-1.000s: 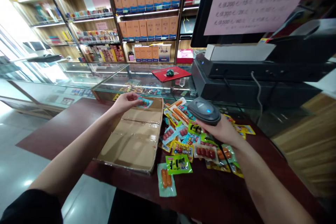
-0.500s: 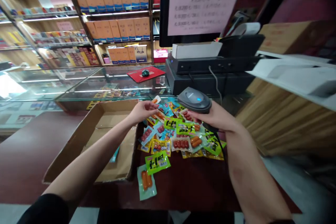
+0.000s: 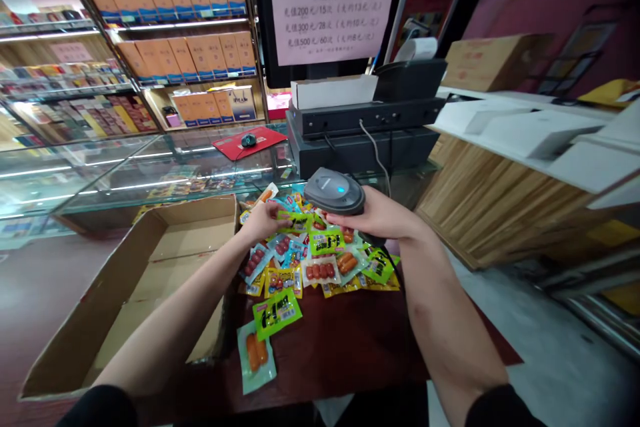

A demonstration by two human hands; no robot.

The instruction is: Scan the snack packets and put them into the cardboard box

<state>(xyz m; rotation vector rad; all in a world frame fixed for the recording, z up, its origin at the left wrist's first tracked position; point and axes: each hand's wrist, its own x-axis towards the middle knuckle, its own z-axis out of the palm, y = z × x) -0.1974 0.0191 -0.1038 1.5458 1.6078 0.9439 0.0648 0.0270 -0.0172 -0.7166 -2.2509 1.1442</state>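
A grey barcode scanner [image 3: 334,192] with a lit blue light is gripped in my right hand [image 3: 385,215], its head above the pile of snack packets. My left hand [image 3: 263,221] pinches the end of a green snack packet [image 3: 299,222] at the back left of the pile. Around it lie small sausage packets: a clear one with red sausages [image 3: 320,271], one with orange sausages [image 3: 347,262] and a yellow one [image 3: 283,281]. Closer to me are another green packet [image 3: 277,313] and a pale green sausage packet [image 3: 256,355]. My left forearm crosses an open cardboard box [image 3: 187,230].
A cash register [image 3: 365,117] and a screen bearing a pink price notice [image 3: 330,7] stand behind the pile. On the glass counter [image 3: 165,163], a mouse [image 3: 249,139] rests on a red mat [image 3: 270,140]. The scanner's cable [image 3: 395,267] hangs near my right forearm.
The view has swung to the right. My left hand now has a green packet between its fingers, where sausage packets were before. The scanner stays in my right hand over the pile.
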